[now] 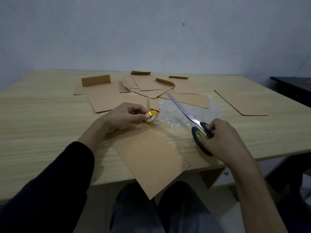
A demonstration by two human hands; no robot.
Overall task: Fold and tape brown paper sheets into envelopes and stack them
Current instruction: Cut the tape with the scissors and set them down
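A pale grey wall [151, 31] backs a light wood-grain table [42, 115] in dim light, with a dark piece of furniture [292, 88] at the far right. Across the far middle of the table lies a loose scatter of brown paper pieces [151, 84], several with a flap folded up, overlapping each other and not squared into a stack. The largest single sheet [148, 157] lies flat right in front of the person, skewed, with its near corner hanging well past the table edge over the lap. Another long sheet [240, 101] lies alone to the right, apart from the rest. Between the scatter and the near sheet is a whitish worn patch [170, 113] in the tabletop. The right hand [225, 137] grips the handles of long scissors [185, 113], whose blades look closed and point away toward the scatter. The left hand [121, 118] pinches a small yellow tape roll [152, 116] between thumb and fingers, just above the near sheet's far corner. With both hands occupied, little pins the overhanging sheet, so a pull on the tape could likely drag it off the edge. The long blade tip sits close to the scattered pieces and could snag or nick one. No free tape end is visible, so the strip may be hard to start.
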